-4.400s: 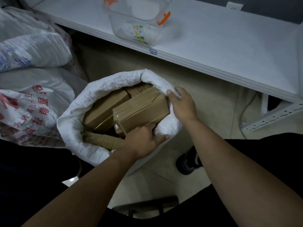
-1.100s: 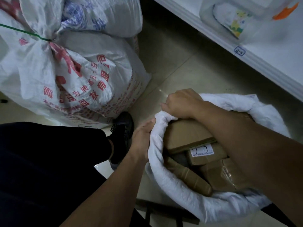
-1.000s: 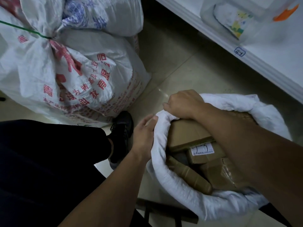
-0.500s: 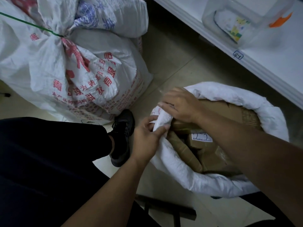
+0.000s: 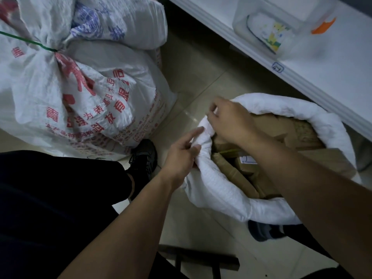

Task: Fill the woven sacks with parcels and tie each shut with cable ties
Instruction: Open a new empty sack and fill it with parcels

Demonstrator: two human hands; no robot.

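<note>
An open white woven sack (image 5: 219,194) with its rim rolled down stands on the floor at the right, full of brown cardboard parcels (image 5: 298,131). My left hand (image 5: 182,156) pinches the rolled rim at the sack's left side from outside. My right hand (image 5: 231,119) reaches across the parcels and grips the same stretch of rim from above. A filled sack with red print (image 5: 96,101) sits at the left, its neck tied with a green cable tie (image 5: 30,42).
Another filled sack with blue print (image 5: 120,19) lies behind the tied one. A white shelf (image 5: 332,65) runs along the right, holding a clear plastic box (image 5: 281,27) with an orange clip. My black shoe (image 5: 144,156) and dark trousers are at the left; a dark stool frame (image 5: 201,260) is below.
The view swung from the sack's mouth to its left side. Both hands moved to the left part of the rim and are working the rolled fabric, fingers shifting upward on it.
</note>
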